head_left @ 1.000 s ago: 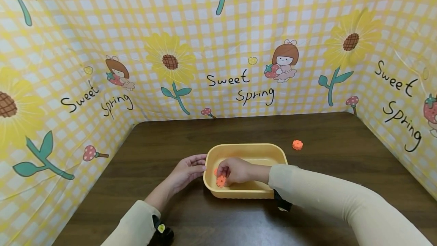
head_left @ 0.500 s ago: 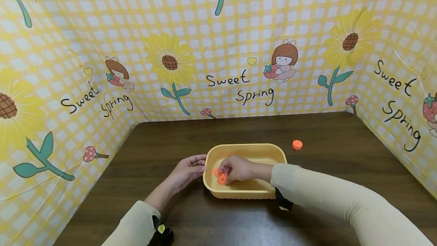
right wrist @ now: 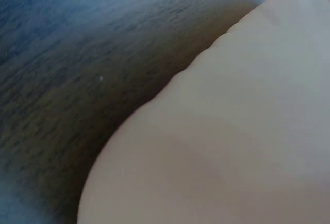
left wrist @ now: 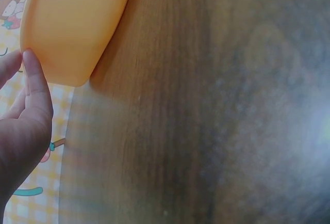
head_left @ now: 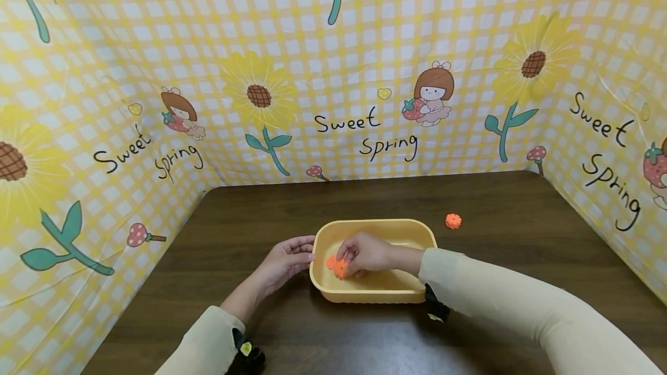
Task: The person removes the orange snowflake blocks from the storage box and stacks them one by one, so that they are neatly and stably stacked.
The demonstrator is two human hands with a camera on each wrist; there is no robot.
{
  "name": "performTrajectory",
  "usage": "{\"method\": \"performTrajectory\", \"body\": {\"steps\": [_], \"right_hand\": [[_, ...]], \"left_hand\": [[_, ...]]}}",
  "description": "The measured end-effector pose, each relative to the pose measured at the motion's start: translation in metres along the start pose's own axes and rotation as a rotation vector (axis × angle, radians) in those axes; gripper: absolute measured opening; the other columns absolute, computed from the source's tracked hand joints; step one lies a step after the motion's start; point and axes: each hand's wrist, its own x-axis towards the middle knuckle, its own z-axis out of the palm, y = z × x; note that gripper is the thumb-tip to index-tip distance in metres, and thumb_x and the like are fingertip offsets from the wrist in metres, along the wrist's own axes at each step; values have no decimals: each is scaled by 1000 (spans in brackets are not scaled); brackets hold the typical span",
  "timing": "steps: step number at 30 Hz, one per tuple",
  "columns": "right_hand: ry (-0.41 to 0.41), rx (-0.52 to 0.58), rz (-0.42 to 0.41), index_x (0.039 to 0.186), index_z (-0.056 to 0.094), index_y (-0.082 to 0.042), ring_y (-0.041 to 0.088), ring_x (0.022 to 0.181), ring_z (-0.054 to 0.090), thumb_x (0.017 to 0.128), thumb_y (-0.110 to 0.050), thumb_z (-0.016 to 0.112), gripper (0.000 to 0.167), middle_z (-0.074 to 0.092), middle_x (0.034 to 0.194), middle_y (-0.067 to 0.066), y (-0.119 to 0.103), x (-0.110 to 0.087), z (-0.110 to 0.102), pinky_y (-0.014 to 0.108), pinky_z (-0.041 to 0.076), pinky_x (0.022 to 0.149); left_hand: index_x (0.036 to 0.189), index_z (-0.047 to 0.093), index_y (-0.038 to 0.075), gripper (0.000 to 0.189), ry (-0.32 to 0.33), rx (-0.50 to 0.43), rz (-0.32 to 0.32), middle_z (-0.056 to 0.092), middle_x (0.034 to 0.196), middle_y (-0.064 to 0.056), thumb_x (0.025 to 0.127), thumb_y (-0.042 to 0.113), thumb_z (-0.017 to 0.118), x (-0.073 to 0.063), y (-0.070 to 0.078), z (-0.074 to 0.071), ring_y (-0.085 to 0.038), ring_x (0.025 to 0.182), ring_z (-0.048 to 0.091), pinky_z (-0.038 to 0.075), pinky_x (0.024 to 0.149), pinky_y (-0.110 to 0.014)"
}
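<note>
A yellow plastic bin (head_left: 375, 296) with rounded corners sits at the middle of the table. My right hand (head_left: 367, 253) reaches inside its left part and pinches an orange flower-shaped disc (head_left: 341, 269) with notched edges. Against it, on the left, lies another orange disc (head_left: 330, 261), partly overlapped. Outside the bin's left end, my left hand (head_left: 285, 262) touches the wall with nearly straight fingers. In the left wrist view, the thumb (left wrist: 33, 74) of that hand rests at the rim. The bin's wall (right wrist: 232, 131) fills most of the right wrist view and hides the right fingers.
Right of the bin, farther back, a small orange notched piece (head_left: 453, 221), seemingly stacked, lies on the dark wooden table (head_left: 250, 207). A yellow checked cloth (head_left: 344, 74) with printed flowers stands around the table's back and sides.
My right hand has shifted slightly right and back within the bin, the pinched disc moving up against the other disc. My left hand has stayed at the bin's left end.
</note>
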Motion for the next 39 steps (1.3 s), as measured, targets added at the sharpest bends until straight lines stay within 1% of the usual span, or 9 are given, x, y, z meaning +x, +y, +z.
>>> {"method": "performTrajectory", "body": {"steps": [3, 9, 14, 21, 28, 32, 35, 36, 39], "right_hand": [[11, 42, -2, 100, 65, 7, 15, 62, 58, 76, 12, 70, 25, 58, 76, 6, 0, -1, -1, 34, 57, 56], [21, 103, -21, 103, 64, 11, 22, 65, 66, 81, 11, 64, 22, 62, 74, 9, -3, -6, -7, 40, 58, 57], [30, 150, -17, 108, 63, 10, 24, 67, 65, 85, 9, 62, 23, 64, 75, 11, -6, -10, -14, 44, 58, 60], [75, 109, -23, 117, 64, 9, 23, 73, 67, 90, 3, 57, 29, 65, 80, 13, -12, -18, -27, 40, 58, 65], [93, 119, -21, 126, 60, 7, 23, 81, 67, 91, 1, 55, 35, 67, 89, 18, -13, -29, -38, 38, 58, 70], [104, 143, -24, 128, 58, 7, 27, 83, 66, 92, 1, 53, 37, 65, 105, 20, -13, -35, -42, 38, 58, 71], [115, 161, -27, 129, 57, 8, 27, 84, 66, 93, 0, 52, 37, 63, 113, 19, -13, -40, -46, 40, 58, 73], [121, 166, -25, 129, 57, 8, 26, 84, 66, 93, 0, 53, 37, 63, 112, 19, -13, -41, -48, 41, 57, 74], [134, 161, -26, 130, 57, 7, 25, 87, 66, 94, 0, 55, 37, 61, 103, 19, -12, -45, -53, 43, 57, 77]], "left_hand": [[139, 40, -11, 54, -2, -6, 3, 57, 108, -11, 91, -3, 63, 0, 0, 0, -17, 93, 61, 54, 83, -29], [139, 40, -11, 55, -2, -17, 4, 57, 107, -11, 90, -4, 63, 0, 0, 0, -17, 92, 61, 54, 83, -29], [139, 40, -11, 55, -11, -11, 11, 57, 107, -11, 90, -4, 63, 0, 0, 0, -17, 93, 61, 54, 82, -29], [139, 39, -12, 55, -20, -18, 17, 58, 105, -9, 90, -5, 62, 0, 0, -1, -16, 92, 61, 54, 82, -29], [139, 39, -12, 55, -17, -20, 15, 58, 105, -9, 90, -4, 62, 0, 1, 0, -16, 92, 61, 54, 82, -29], [139, 40, -11, 55, -13, -18, 13, 58, 106, -9, 90, -4, 63, 0, 1, 0, -17, 93, 61, 54, 82, -29], [139, 40, -11, 55, -9, -16, 12, 58, 105, -9, 90, -4, 63, 0, 1, 1, -18, 94, 61, 54, 82, -29], [139, 40, -11, 55, -7, -16, 11, 58, 105, -9, 90, -4, 63, 0, 1, 1, -18, 94, 61, 54, 82, -29], [139, 40, -11, 55, -2, -14, 11, 58, 105, -10, 90, -4, 63, 0, 0, 1, -18, 94, 61, 54, 82, -29]]}}
